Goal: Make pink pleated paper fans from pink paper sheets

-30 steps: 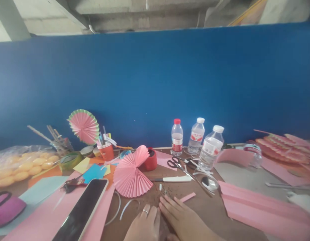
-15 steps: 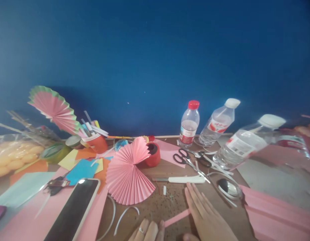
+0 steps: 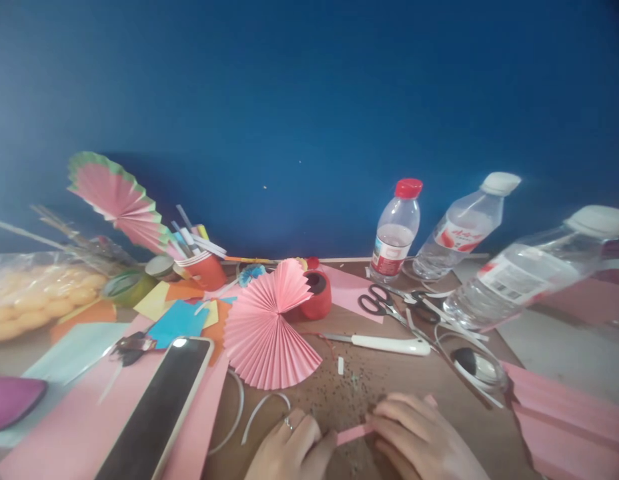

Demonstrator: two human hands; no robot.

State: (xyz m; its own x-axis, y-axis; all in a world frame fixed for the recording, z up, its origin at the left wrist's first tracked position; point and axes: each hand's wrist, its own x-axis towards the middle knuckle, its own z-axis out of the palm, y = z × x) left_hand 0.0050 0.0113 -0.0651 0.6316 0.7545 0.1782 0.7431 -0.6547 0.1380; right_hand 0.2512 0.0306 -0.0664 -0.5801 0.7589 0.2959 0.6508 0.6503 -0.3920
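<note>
A narrow pink paper strip [image 3: 353,435] runs between my two hands, low over the brown table. At its left end my left hand [image 3: 292,448], with a ring on one finger, has its fingers curled in. My right hand [image 3: 420,433] is bent over the other end, and a pink tip shows past its knuckles. Just beyond lie a white-handled knife [image 3: 389,344], a small white scrap [image 3: 340,365] and scattered dark crumbs. A pleated pink paper fan [image 3: 274,350] stands behind my left hand, near a red roll [image 3: 319,300].
Left are a phone [image 3: 157,407], coloured papers [image 3: 179,323] and a cup of pens [image 3: 204,270]. Right are scissors [image 3: 384,303], a computer mouse [image 3: 475,364], folded pink paper [image 3: 564,420] and several water bottles [image 3: 397,233]. A blue wall [image 3: 309,120] rises behind.
My right hand has gone from fingers stretched forward to bent over the strip. More of my left hand shows, further up the table. The view has shifted, so the background sits slightly higher.
</note>
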